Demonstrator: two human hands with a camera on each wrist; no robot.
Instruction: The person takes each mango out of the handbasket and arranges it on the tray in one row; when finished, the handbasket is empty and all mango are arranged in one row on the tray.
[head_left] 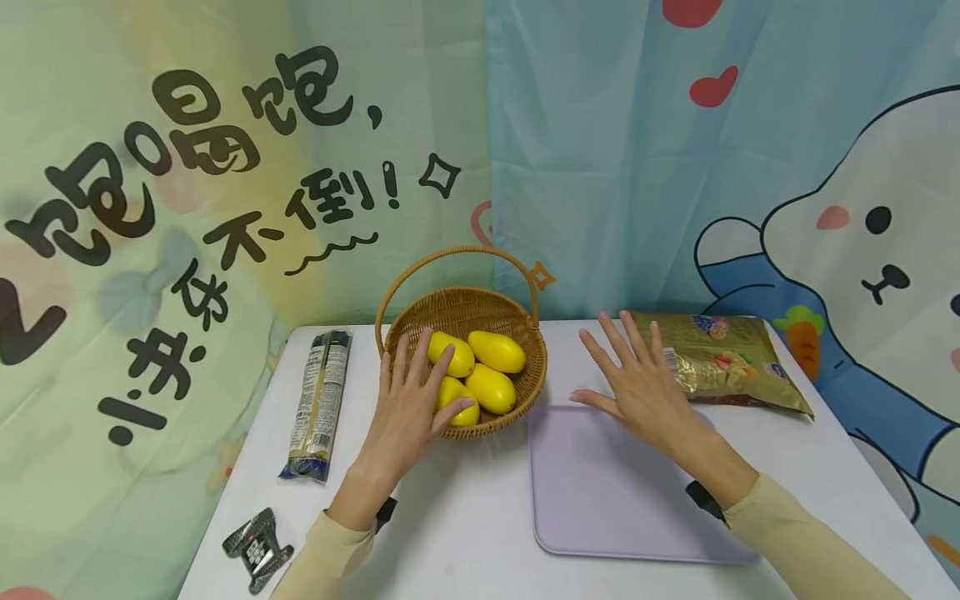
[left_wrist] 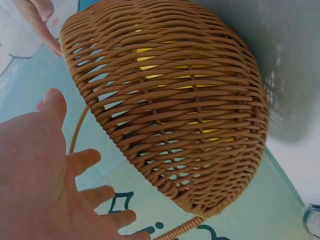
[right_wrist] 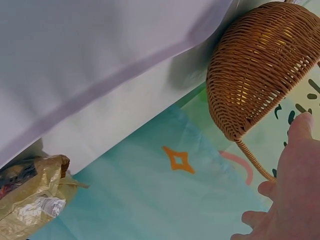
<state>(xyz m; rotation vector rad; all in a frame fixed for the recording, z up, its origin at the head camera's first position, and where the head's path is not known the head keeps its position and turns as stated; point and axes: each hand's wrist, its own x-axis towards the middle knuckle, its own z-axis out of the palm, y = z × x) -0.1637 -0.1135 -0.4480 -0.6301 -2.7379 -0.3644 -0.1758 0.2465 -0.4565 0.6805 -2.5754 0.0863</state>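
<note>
A round wicker basket with a tall arched handle stands at the back of the table. Several smooth yellow mangoes lie in it. My left hand, fingers spread, hovers over the basket's front left side and overlaps a mango in the head view. The left wrist view has the basket's woven side just beyond the fingertips. To the right, my right hand is spread palm down above the back of a lilac tray. Both hands are free of any object.
A gold foil bag lies at the back right, behind the tray. On the left are a long clear packet with dark ends and a small black wrapped packet. Printed curtains hang behind the table.
</note>
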